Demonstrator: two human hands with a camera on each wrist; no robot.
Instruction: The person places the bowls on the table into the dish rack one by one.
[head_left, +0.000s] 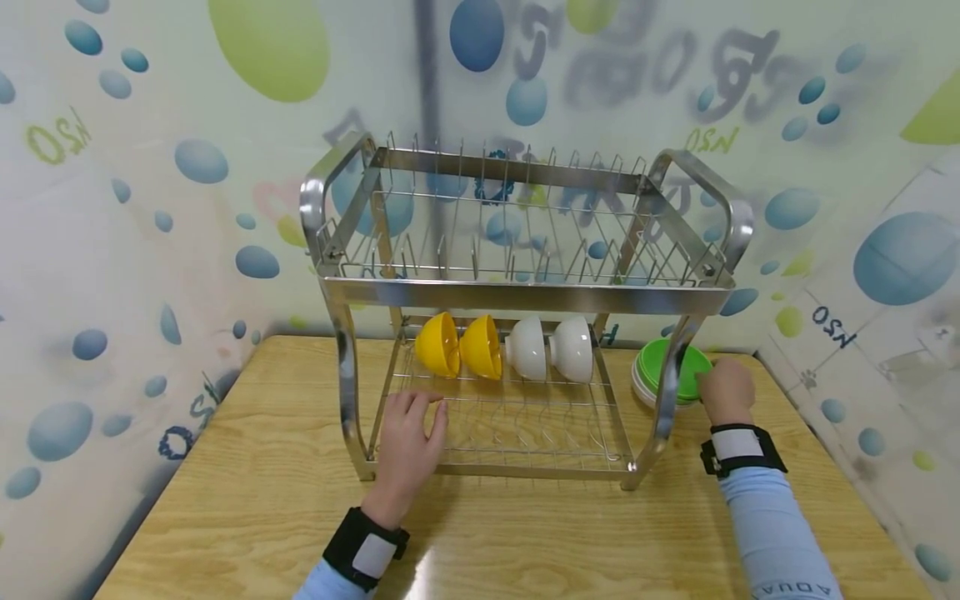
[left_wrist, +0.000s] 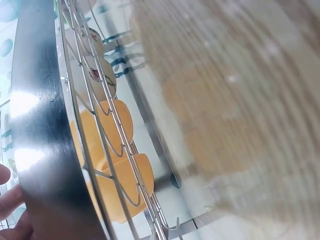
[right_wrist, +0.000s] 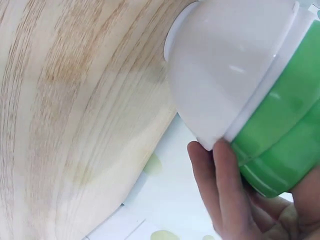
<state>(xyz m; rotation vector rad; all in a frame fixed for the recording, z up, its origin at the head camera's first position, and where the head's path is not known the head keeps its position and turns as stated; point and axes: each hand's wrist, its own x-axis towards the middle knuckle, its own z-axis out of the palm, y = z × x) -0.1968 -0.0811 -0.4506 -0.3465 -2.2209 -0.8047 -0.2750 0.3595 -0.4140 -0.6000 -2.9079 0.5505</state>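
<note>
Gripping the green bowls [head_left: 692, 379] by the rim is the right hand [head_left: 726, 392]; they sit in a white bowl [head_left: 642, 390] on the table [head_left: 480, 542], just right of the rack [head_left: 525, 295]. The left hand [head_left: 408, 437] holds nothing, fingers loosely bent near the lower shelf's front. Two yellow bowls [head_left: 437, 344] and two pale bowls [head_left: 527, 350] lie tipped there. Dark capitals on the right sleeve [head_left: 780, 533] perhaps spell AQUA. The wall's [head_left: 375, 75] lettering looks turned about, hard to read, among blue and green ovals. The table is grained wood.

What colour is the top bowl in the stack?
Green. The top bowl shows best in the head view.
</note>
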